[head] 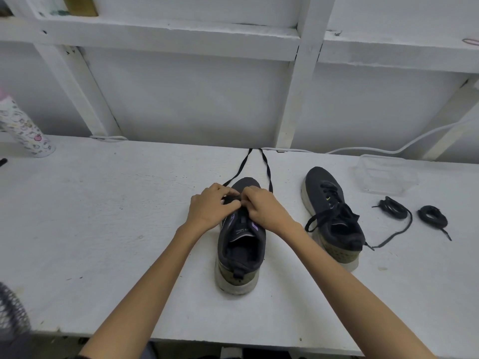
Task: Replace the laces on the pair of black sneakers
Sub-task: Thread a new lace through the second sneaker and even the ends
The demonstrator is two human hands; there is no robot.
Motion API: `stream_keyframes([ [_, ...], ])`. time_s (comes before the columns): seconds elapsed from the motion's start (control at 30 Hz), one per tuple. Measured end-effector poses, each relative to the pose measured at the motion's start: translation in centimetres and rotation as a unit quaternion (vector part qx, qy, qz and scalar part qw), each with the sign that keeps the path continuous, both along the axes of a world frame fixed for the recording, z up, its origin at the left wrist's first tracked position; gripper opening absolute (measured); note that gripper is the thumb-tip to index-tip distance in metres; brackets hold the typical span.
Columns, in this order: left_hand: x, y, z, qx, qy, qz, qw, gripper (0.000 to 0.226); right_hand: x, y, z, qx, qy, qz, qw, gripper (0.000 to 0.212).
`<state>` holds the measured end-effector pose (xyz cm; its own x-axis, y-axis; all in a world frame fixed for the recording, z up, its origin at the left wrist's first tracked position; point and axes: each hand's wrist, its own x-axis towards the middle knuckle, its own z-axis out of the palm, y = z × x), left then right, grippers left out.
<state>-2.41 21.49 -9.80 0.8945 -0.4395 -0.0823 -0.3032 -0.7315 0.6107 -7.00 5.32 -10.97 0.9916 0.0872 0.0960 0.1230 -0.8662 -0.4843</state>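
A black sneaker (239,252) stands in the middle of the white table (103,216), heel toward me. My left hand (211,207) and my right hand (264,208) meet over its eyelets and pinch the black lace (267,168), whose two ends trail away to the table's back edge. The second black sneaker (334,216) stands to the right, laced, its lace ends loose. Two coiled black laces lie further right, one (392,208) beside the other (432,216).
A clear plastic container (386,174) sits at the back right. A white cable (388,149) runs along the wall. A patterned bottle (23,128) stands at the far left. A dark mesh object (13,309) is at the lower left corner. White shelf framing rises behind the table.
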Motion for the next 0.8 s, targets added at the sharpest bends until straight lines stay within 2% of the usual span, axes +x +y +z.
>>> stream_keyframes([
  [0.07,-0.4,-0.1,-0.1,-0.008,-0.013,-0.001,1.0,0.046,0.0,-0.1,0.0,0.134,0.015,-0.068,0.988,0.01],
  [0.1,-0.6,-0.3,-0.1,-0.013,-0.017,-0.002,1.0,0.048,-0.1,-0.1,0.0,0.222,0.027,-0.11,0.968,0.013],
  [0.17,-0.9,-0.5,-0.1,-0.019,-0.02,-0.007,1.0,0.049,-0.4,-0.1,0.0,0.412,0.048,-0.184,0.891,0.017],
  [0.23,-1.1,-0.8,-0.2,-0.033,-0.017,-0.009,0.999,0.05,-0.8,-0.3,-0.2,0.547,0.066,-0.216,0.806,0.017],
  [0.3,-1.2,-0.8,-0.4,-0.048,-0.016,-0.003,0.999,0.045,-1.1,-0.5,-0.3,0.593,0.069,-0.208,0.775,0.014],
  [0.43,-1.1,-1.2,-1.1,-0.146,-0.049,0.028,0.988,0.018,-1.2,-0.9,0.5,0.565,0.049,-0.167,0.807,0.007],
  [0.53,-1.3,-1.9,-1.1,-0.221,-0.029,0.055,0.973,0.007,-1.2,-1.6,1.0,0.528,0.03,-0.151,0.835,0.006],
  [0.67,-1.8,-2.4,-1.4,-0.274,0.009,0.122,0.954,0.002,-0.9,-2.5,1.2,0.499,0.019,-0.149,0.854,0.007],
  [0.8,-2.1,-2.6,-1.6,-0.283,0.003,0.102,0.954,0.007,-0.5,-2.6,1.8,0.49,0.033,-0.109,0.864,0.02],
])
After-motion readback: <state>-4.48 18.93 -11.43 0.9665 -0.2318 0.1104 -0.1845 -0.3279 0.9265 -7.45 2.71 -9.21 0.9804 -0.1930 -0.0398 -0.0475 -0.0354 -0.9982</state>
